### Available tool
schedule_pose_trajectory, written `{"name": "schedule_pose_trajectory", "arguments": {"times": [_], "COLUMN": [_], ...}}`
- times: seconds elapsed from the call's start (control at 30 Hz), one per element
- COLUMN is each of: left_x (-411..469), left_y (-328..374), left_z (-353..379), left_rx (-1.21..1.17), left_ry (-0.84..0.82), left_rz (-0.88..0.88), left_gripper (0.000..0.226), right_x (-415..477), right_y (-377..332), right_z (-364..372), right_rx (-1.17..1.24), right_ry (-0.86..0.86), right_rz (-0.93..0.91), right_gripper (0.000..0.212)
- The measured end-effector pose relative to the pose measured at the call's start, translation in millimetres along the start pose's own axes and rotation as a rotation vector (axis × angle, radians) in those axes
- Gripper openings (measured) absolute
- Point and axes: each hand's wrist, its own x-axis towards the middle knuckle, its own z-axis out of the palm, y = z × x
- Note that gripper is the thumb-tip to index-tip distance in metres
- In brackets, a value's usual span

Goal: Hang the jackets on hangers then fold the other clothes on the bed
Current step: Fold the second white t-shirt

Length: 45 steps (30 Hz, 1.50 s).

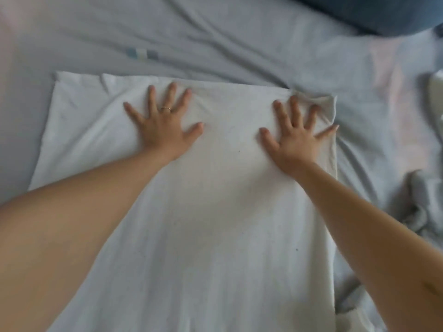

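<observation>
Around our work, from the left: the pale blue bed sheet (28, 44) lies wrinkled, with a small striped patch (142, 54) on it beyond the garment's far edge. Further right, a dark blue pillow (374, 13) sits at the far corner. A crumpled pale heap of clothes (422, 207) lies just beside the garment's right edge. Only our own forearms cross over the garment.

The white garment (215, 212) is spread flat in the middle of the bed. Its long axis runs from us straight away toward the far side. Its far edge lies roughly square across, wider on the left and bunched at the right corner.

Our left hand (165, 133), a ring (166, 109) on one finger, presses flat on the far part, fingers spread apart. Our right hand (297, 140) presses flat near the bunched corner, fingers likewise splayed, gripping nothing.
</observation>
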Motion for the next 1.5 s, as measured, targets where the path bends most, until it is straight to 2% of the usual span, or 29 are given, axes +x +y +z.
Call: {"name": "schedule_pose_trajectory", "arguments": {"times": [0.17,0.23,0.3,0.33,0.37,0.4,0.47,0.53,0.7,0.8,0.87,0.9,0.93,1.0,1.03,1.07,1.17,1.23,1.3,1.33,1.4,1.47,1.5], "left_x": [18.2,14.1,17.3,19.2,20.2,21.5,21.3,22.2,23.5,22.9,23.2,23.2,23.1,23.3,24.3,24.5,24.6,22.4,23.0,23.6,22.1,21.4,21.0], "left_y": [6.4,3.9,3.2,3.4,2.9,3.9,5.2,4.7,4.0,5.2,4.8,3.9,3.2,0.9,-0.3,2.6,4.8,4.6,8.6,10.6,11.7,7.1,6.7], "left_z": [7.4,8.2,6.1,3.8,2.1,0.4,-0.5,-0.7,-0.2,-1.7,-1.7,-1.6,-1.9,-3.4,-4.1,-2.8,-1.7,-1.1,0.9,0.9,1.1,1.5,1.5], "left_rx": [-0.031,-0.038,-0.035,-0.037,-0.043,-0.05,-0.053,-0.054,-0.056,-0.058,-0.063,-0.061,-0.056,-0.054,-0.064,-0.078,-0.075,-0.082,-0.074,-0.08,-0.097,-0.107,-0.121], "left_ry": [0.048,0.055,0.051,0.044,0.042,0.036,0.04,0.041,0.031,0.031,0.016,0.014,0.018,0.024,0.024,0.021,0.035,0.025,0.018,0.018,0.017,0.026,0.031], "left_rz": [0.035,0.034,0.05,0.047,0.046,0.045,0.049,0.046,0.05,0.048,0.055,0.054,0.051,0.054,0.06,0.066,0.067,0.059,0.064,0.069,0.076,0.064,0.078], "left_gripper": [0.074,0.074,0.075,0.075,0.075,0.076,0.076,0.076,0.075,0.075,0.076,0.076,0.076,0.077,0.077,0.077,0.076,0.076,0.077,0.077,0.074,0.068,0.065], "right_x": [53.0,50.1,45.8,46.0,49.2,54.0,62.7,69.4,64.8,65.7,56.1,45.5,31.1,2.7,-3.0,1.9,43.0,64.1,68.2,62.5,32.6,1.9,-6.9], "right_y": [11.4,14.9,23.8,30.4,37.5,45.6,57.2,65.4,68.5,66.0,58.2,46.7,31.6,11.1,13.1,25.7,63.5,70.8,50.2,27.9,-33.1,-102.7,-129.7], "right_z": [-8.0,-9.3,-16.7,-21.6,-26.6,-32.8,-44.5,-55.3,-35.2,-30.4,-33.2,-33.6,-31.7,-18.2,-9.9,-5.9,-4.1,-12.9,-21.5,-25.1,-22.1,-9.8,-3.0], "right_rx": [0.03,0.155,0.331,0.406,0.448,0.475,0.517,0.551,0.32,0.307,0.24,0.198,0.177,0.095,0.023,-0.014,-0.026,-0.022,-0.023,0.001,0.18,0.381,0.448], "right_ry": [-0.01,0.126,0.301,0.298,0.232,0.148,0.096,0.142,0.227,0.279,0.348,0.395,0.401,0.205,0.099,0.03,0.072,0.035,0.072,0.146,0.238,0.153,0.101], "right_rz": [0.018,0.077,0.391,0.578,0.69,0.703,0.593,0.57,0.408,0.45,0.477,0.389,0.183,-0.366,-0.514,-0.51,-0.098,0.15,0.285,0.27,0.092,-0.045,0.01], "right_gripper": [0.067,0.065,0.062,0.057,0.047,0.036,0.027,0.027,0.023,0.023,0.033,0.04,0.045,0.053,0.055,0.058,0.061,0.06,0.061,0.061,0.058,0.056,0.058]}}
